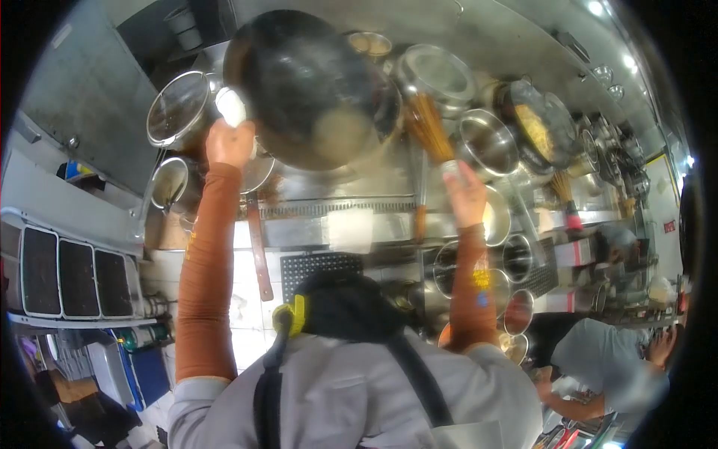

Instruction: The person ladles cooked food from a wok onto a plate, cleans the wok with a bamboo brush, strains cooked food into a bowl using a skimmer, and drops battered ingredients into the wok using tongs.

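Observation:
My left hand (230, 144) is closed at the rim of a large dark wok (288, 75), gripping it through a folded white cloth (231, 106). The wok is tilted, its dark inside facing me, with a pale blurred patch low in it. In my right hand (467, 196) is a bamboo wok brush (428, 129), held by its pale wrapped end. Its bristles point up and away, just right of the wok's rim and apart from my left hand. Motion blurs the brush and wok slightly.
A strainer (178, 112) on a pot stands left of the wok. Steel pots (488, 142) and a second wok (532, 123) line the right. A ladle's wooden handle (258, 251) reaches toward me. A co-worker (606, 355) bends at lower right; wire racks (78, 277) stand left.

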The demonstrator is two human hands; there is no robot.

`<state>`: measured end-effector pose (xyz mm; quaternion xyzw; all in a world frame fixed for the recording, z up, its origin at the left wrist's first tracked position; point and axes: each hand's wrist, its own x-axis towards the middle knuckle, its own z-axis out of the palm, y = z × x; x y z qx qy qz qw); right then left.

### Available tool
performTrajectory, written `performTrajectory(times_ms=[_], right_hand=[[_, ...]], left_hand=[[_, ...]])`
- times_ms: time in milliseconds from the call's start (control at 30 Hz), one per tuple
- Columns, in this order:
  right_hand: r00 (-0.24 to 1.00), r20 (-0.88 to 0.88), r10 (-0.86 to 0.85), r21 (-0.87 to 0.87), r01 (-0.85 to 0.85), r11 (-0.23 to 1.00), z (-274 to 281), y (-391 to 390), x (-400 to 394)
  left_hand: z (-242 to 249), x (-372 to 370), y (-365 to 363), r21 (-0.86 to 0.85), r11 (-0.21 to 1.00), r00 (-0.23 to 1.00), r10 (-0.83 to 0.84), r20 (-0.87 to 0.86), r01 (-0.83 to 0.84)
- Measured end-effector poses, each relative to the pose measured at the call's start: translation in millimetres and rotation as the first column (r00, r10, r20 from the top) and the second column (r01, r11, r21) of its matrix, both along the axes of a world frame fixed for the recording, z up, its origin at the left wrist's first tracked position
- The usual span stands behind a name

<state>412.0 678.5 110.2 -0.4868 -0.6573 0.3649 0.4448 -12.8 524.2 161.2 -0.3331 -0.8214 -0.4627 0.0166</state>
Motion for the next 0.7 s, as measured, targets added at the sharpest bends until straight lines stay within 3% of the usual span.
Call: performTrajectory(times_ms=[133,233,367,533,567,633,700], right_hand=[[0.999,-0.049,0.003,-0.086,-0.007,0.996,13.4,13.2,-2.5],[1.0,0.009,0.019,0.018,-0.019,1.0,1.8,48.1,-10.5],[0.985,-0.163,0.058,-0.159,-0.084,0.984,5.0,78.5,-53.7],[0.945,-0.322,0.049,-0.262,-0.139,0.955,-18.1,89.9,-107.3],[0.977,-0.212,0.011,-0.261,-0.067,0.963,-10.3,77.0,-116.3],[0.935,-0.353,-0.044,-0.253,-0.05,0.966,-32.7,52.9,-122.3],[0.905,-0.421,-0.063,-0.228,-0.039,0.973,-62.4,43.7,-121.3]], left_hand=[[16.0,18.8,2.6,-0.056,0.998,0.993,0.03,-0.118,-0.037],[24.5,29.1,10.1,-0.064,0.989,0.981,0.125,-0.146,-0.135],[37.8,47.6,13.7,-0.057,0.991,0.978,0.108,-0.18,-0.12],[53.3,94.2,-1.9,-0.04,0.999,0.968,-0.018,-0.249,0.008],[53.8,106.8,-9.1,-0.038,0.998,0.971,-0.056,-0.233,0.049],[14.0,122.5,-26.7,0.141,0.966,0.891,-0.138,-0.433,0.219],[-11.3,142.6,-49.3,0.048,0.973,0.837,-0.167,-0.521,0.225]])
